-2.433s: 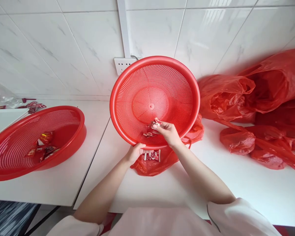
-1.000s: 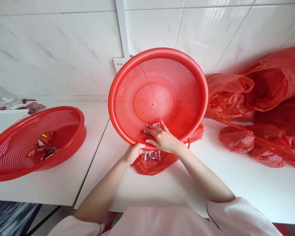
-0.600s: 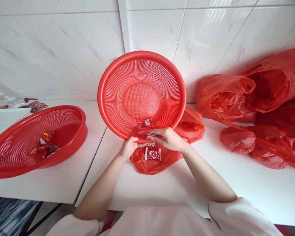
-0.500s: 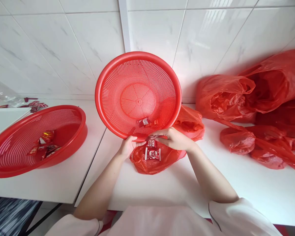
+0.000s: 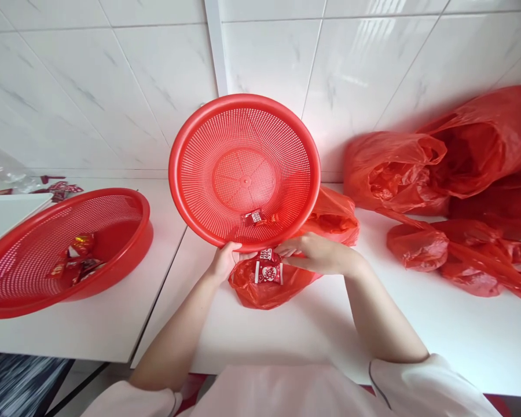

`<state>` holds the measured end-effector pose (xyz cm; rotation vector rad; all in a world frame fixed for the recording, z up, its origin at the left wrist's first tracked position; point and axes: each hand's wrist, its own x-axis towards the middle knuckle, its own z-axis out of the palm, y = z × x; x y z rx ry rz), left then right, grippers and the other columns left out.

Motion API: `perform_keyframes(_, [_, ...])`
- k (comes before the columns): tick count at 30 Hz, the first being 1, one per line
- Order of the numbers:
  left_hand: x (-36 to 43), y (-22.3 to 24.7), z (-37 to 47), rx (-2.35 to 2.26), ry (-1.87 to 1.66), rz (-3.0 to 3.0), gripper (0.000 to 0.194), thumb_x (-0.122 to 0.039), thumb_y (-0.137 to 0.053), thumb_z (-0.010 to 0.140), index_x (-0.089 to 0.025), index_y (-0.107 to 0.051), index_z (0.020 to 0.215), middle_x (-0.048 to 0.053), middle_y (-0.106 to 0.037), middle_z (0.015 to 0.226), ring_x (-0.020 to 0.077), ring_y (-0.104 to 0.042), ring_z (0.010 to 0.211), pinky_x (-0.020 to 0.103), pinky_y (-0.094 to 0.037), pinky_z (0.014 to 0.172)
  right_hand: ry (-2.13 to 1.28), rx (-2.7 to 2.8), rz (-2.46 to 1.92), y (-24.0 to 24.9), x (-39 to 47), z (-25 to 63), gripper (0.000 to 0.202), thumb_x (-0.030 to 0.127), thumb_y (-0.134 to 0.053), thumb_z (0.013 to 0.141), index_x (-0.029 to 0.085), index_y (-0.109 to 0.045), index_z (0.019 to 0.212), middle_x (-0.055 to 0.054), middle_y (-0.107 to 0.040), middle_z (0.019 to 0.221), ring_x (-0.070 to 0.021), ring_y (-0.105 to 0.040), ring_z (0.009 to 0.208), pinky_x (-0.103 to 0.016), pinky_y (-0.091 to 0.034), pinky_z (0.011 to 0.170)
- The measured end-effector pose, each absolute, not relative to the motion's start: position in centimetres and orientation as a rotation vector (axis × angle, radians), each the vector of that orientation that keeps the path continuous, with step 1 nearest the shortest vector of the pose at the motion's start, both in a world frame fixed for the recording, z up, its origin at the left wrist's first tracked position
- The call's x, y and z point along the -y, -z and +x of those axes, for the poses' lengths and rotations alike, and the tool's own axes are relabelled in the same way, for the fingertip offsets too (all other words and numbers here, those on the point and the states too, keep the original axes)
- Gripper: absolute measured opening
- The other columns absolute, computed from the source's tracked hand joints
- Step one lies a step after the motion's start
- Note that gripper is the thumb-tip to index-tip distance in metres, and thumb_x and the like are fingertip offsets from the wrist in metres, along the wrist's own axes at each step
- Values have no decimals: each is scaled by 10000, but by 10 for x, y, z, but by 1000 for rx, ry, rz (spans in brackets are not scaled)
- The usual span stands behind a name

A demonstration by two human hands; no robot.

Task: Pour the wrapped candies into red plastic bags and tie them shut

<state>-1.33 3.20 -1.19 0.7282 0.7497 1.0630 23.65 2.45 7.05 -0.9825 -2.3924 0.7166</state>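
Observation:
A red perforated plastic basket (image 5: 260,156) is tilted with its mouth toward me. My left hand (image 5: 223,262) grips its lower rim, thumb over the edge. Low inside it lie a small red wrapped packet (image 5: 253,218) and an orange-red piece. Under the rim an opened red plastic bag (image 5: 260,298) rests on the table, with red-and-white packets (image 5: 269,273) at its mouth. My right hand (image 5: 319,253) is over the bag, just right of the packets, fingers stretched out and apart. Its fingertips are close to a packet; I see nothing held.
A second red basket (image 5: 141,217) stands tilted at the left with several wrapped packets inside. Several red plastic bags (image 5: 395,168) crowd the right side. A tiled wall (image 5: 269,52) bounds the white table (image 5: 286,341); loose packets and clear plastic lie far left.
My right hand has drawn right and slightly down from the basket's lower rim, its fingers opening out. My left hand and the tilted basket have stayed nearly in place.

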Motion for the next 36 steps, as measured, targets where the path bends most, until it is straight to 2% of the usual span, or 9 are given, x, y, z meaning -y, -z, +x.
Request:
perform_keyframes(5, [-25, 10, -8, -762, -991, 796, 316, -195, -543, 774, -88, -689, 1032, 147, -679, 1133, 324, -606, 1098, 456, -527, 893, -576, 2297, -1032, -70, -33, 224, 313, 334, -433, 957, 215, -597, 1195, -74, -660, 1154, -213, -636, 1026, -384, -510, 898])
perform_keyframes(9, [-18, 10, -2, -752, -956, 830, 355, -169, -553, 770, -125, -661, 1106, 136, -663, 1170, 335, -620, 1070, 469, -548, 835, -286, 2368, -1199, -36, -46, 206, 584, 498, -476, 914, 138, -446, 1373, -183, -439, 1430, -338, -372, 1347, -628, -174, 1115])
perform_keyframes(11, [-17, 12, 1, -752, -942, 829, 342, -161, -555, 761, -115, -665, 1082, 143, -670, 1148, 336, -637, 1034, 468, -553, 816, -314, 2448, -1164, -24, -47, 197, 622, 515, -454, 919, 119, -411, 1397, -197, -461, 1409, -338, -368, 1350, -636, -123, 1121])
perform_keyframes(15, [-18, 14, 1, -744, -935, 813, 337, -144, -536, 749, -103, -665, 1057, 145, -685, 1096, 328, -647, 1010, 480, -551, 813, -576, 2536, -981, -24, -41, 188, 507, 441, -369, 971, 155, -424, 1386, -146, -628, 1205, -257, -592, 1118, -434, -452, 961])
perform_keyframes(17, [-19, 15, 1, -729, -941, 811, 319, -149, -531, 757, -97, -662, 1044, 141, -693, 1061, 322, -649, 1002, 483, -547, 819, -581, 2514, -984, -28, -40, 189, 481, 440, -382, 968, 179, -446, 1367, -134, -628, 1201, -246, -607, 1082, -392, -483, 901])
perform_keyframes(21, [-21, 13, 0, -757, -963, 814, 268, -163, -534, 774, -81, -671, 990, 147, -692, 1053, 317, -644, 1001, 466, -549, 813, -307, 2440, -1175, -27, -42, 192, 577, 543, -414, 926, 139, -484, 1332, -187, -520, 1349, -323, -469, 1265, -570, -236, 1091])
perform_keyframes(26, [-20, 11, 0, -784, -983, 818, 312, -151, -541, 756, -102, -672, 1035, 137, -694, 1075, 305, -650, 982, 456, -556, 799, -533, 2508, -989, -30, -42, 196, 509, 493, -474, 920, 214, -450, 1345, -84, -681, 1113, -250, -628, 1058, -600, -76, 1123])
perform_keyframes(32, [-21, 11, -2, -772, -1007, 779, 294, -171, -546, 743, -86, -689, 986, 143, -706, 1033, 309, -654, 971, 486, -540, 842, -619, 2402, -768, -38, -47, 196, 173, 327, -541, 913, 226, -624, 1026, -22, -699, 949, -180, -650, 901, -493, -289, 1081])
perform_keyframes(36, [-26, 10, -6, -742, -1050, 730, 320, -186, -532, 762, -94, -674, 1033, 140, -686, 1101, 310, -627, 1043, 485, -531, 877, -786, 2140, -880, -48, -47, 209, 245, 376, -516, 924, 222, -605, 1093, -44, -690, 952, -178, -655, 849, -354, -497, 844])
